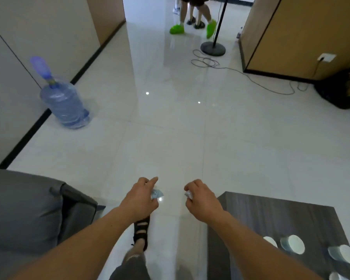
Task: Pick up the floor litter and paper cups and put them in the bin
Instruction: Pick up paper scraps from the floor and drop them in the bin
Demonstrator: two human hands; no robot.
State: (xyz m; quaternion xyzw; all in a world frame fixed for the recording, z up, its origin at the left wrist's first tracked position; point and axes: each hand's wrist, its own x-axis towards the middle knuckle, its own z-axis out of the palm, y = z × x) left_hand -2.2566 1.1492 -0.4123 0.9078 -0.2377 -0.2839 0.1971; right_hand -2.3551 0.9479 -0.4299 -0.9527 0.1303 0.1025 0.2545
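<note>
My left hand point(140, 197) pinches a pale blue scrap point(157, 194), fingers curled. My right hand point(201, 199) grips a white scrap point(188, 195). Both hang over the floor point(170, 128). Cups point(293, 244) lie on the table point(271, 209), lower right.

Both forearms bare, stretched fwd & down, approx parallel. L hand point(141, 197) palm down, index finger out, thumb & other fingers pinching a pale blue scrap point(157, 194). R hand point(200, 199) knuckles up, fingers curled round a white scrap point(188, 194).
</note>
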